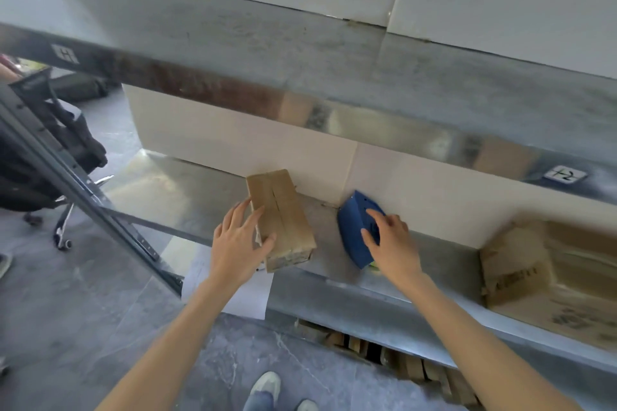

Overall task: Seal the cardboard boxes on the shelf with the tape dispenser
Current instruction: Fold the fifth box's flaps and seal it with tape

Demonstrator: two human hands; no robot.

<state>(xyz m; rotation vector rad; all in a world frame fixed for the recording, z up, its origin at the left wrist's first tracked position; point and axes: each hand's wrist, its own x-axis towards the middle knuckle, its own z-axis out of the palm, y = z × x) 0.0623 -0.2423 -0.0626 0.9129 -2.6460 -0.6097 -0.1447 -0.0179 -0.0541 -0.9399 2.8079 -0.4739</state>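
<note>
head: right hand (391, 245) partly covers tape dispenser (351, 227).

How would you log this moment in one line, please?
left hand: rests on small brown cardboard box | right hand: touches blue plastic tape dispenser | surface: grey metal shelf
</note>
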